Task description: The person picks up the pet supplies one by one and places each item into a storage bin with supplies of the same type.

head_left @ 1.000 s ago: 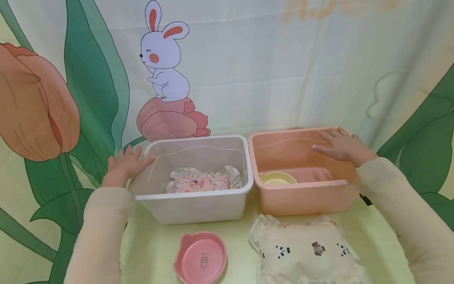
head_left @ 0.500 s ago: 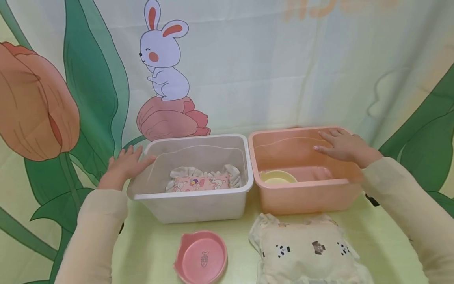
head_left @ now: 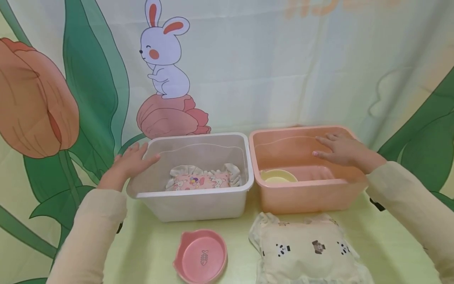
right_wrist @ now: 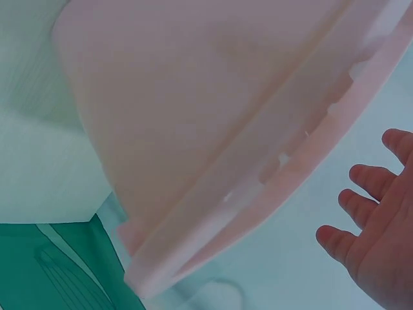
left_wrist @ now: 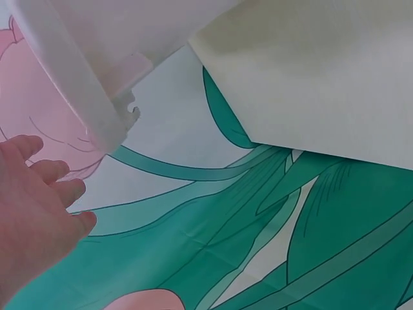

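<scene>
My left hand (head_left: 129, 165) is at the left end of a white plastic bin (head_left: 198, 207), fingers extended and holding nothing. In the left wrist view, a gap shows between those fingertips and the rim. Over the right end of a salmon-pink bin (head_left: 308, 199) hovers my right hand (head_left: 345, 149), spread and holding nothing; the right wrist view shows its fingers (right_wrist: 358, 206) off the rim. A small pink ruffled pillow (head_left: 202, 181) with rabbits lies inside the white bin. Inside the salmon bin sits a pale yellow dish (head_left: 280, 176), partly hidden by the front wall.
In front of the bins, a pink cat-eared dish (head_left: 202, 256) with a fishbone mark rests on the pale green table (head_left: 149, 252). To its right lies a cream ruffled pillow (head_left: 305, 248) with animal faces. Behind hangs a printed cloth (head_left: 248, 86) with a rabbit and tulips.
Both forearms have shifted slightly outward. My hands stay by the outer ends of the bins, and the bins, dishes and pillows keep their places. The head view has tilted a little.
</scene>
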A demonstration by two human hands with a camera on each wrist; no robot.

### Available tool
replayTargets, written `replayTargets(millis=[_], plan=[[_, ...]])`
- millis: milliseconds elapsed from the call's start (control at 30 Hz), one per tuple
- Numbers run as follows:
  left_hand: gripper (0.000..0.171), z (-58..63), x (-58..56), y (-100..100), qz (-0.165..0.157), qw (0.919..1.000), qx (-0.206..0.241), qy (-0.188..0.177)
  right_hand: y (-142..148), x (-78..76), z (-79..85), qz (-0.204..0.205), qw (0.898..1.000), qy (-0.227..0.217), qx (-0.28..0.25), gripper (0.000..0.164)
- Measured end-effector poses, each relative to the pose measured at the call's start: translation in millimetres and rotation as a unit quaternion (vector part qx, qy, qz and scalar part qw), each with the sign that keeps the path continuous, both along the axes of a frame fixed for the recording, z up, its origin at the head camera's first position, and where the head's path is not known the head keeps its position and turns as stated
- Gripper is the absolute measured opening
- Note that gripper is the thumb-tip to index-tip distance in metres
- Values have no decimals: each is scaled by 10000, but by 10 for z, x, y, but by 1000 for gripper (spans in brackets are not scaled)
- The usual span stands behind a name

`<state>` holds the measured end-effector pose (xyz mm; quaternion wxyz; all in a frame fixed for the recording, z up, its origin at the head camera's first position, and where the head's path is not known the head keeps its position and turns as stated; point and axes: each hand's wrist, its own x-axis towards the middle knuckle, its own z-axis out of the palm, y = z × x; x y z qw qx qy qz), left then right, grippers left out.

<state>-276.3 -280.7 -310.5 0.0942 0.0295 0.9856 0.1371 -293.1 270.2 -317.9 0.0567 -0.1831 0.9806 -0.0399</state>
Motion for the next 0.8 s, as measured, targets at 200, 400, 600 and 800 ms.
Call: replayTargets(millis=[200, 400, 600, 800], plan=[[89, -21, 22, 32, -44, 9999, -108, -16, -59, 70, 13, 171, 9998, 87, 29, 79], [89, -47, 38, 28, -93, 9999, -90, -21, -105, 127, 21, 332, 9991, 272, 43, 72], [90, -80, 70, 17, -129, 9999, -53, 4, -120, 159, 37, 381, 9989, 247, 147, 73], [87, -118, 107, -3, -177, 9998, -105, 26, -106, 192, 38, 431, 9988, 168, 156, 73]])
